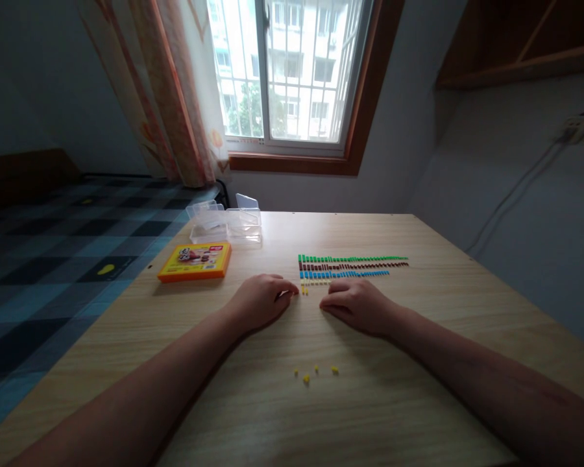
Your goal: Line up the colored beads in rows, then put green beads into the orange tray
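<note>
Several rows of tiny pieces lie on the table: a green row, a dark brown row, a blue row and a pale cream row. Below them is a short start of yellow pieces. My left hand rests at the left end of this yellow row, thumb and index tips close together. Right of it, my right hand is curled on the table, its thumb and finger pinched. Anything between either hand's fingertips is too small or hidden. Several loose yellow pieces lie nearer me.
An orange and yellow box lies to the left on the wooden table. Behind it stand clear plastic containers with raised lids. A bed with a checked cover adjoins the left side, and a window is ahead.
</note>
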### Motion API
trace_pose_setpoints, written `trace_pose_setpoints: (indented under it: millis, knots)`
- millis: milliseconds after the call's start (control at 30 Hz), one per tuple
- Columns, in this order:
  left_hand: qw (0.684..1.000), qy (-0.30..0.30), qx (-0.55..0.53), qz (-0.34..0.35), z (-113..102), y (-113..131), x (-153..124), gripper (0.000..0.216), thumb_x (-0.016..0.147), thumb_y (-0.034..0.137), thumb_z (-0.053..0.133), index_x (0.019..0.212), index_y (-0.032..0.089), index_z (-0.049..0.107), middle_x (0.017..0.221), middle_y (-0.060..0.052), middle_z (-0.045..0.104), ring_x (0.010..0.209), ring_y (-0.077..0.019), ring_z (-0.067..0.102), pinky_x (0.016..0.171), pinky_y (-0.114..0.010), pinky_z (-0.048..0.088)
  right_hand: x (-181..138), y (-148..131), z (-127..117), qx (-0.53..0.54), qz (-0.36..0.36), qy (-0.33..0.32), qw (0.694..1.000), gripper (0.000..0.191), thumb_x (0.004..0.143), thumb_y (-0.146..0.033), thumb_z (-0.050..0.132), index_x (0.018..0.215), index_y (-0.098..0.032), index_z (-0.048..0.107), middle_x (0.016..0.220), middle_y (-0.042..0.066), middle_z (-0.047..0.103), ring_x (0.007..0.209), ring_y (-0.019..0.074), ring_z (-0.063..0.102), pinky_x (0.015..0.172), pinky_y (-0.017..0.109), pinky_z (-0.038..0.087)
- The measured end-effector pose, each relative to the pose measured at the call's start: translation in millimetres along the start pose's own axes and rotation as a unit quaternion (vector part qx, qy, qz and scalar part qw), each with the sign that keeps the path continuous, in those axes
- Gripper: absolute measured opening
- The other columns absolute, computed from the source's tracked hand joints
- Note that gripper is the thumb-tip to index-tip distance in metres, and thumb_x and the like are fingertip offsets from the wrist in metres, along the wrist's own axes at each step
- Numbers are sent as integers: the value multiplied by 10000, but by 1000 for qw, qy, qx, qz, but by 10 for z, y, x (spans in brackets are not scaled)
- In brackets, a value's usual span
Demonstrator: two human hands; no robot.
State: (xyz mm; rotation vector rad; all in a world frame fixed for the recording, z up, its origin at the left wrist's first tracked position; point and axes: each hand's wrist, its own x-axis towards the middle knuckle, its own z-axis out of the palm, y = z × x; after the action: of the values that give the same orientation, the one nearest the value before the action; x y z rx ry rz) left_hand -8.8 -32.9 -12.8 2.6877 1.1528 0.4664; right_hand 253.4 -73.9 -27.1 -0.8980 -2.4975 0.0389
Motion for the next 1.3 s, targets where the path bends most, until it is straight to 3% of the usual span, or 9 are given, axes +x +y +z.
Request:
trace_pose_setpoints:
  millis: [233,433,833,1300]
  knots:
    - [1000,16,3,6,11,-2,-9,311,902,240,530,1078,284,784,1015,-31,778,817,-181,697,729,-287,514,20,-7,32,14,12,27,999,188,975,-217,569,1039,-221,746,923,47,703,817,151,627,714,258,447]
    - [1000,24,0,8,23,14,-21,325,907,221,532,1101,296,781,962,-32,768,729,-163,671,676,-278,494,-19,-27,10,29,26,41,998,147,892,-166,602,868,-195,744,820,38,687,741,149,613,664,259,432]
    - [997,-9,66,44,14,89,-23,367,926,274,522,1224,357,720,971,-33,735,757,-189,679,663,-291,481,-15,-23,25,36,45,35,998,152,893,-176,608,883,-198,759,810,35,697,697,136,616,638,248,424]
    - [997,-13,67,47,8,99,-13,353,954,316,487,1218,339,720,984,-46,722,781,-192,685,692,-294,496,-13,-49,51,51,36,27,998,185,908,-185,591,945,-209,770,796,30,679,685,131,602,630,243,423]
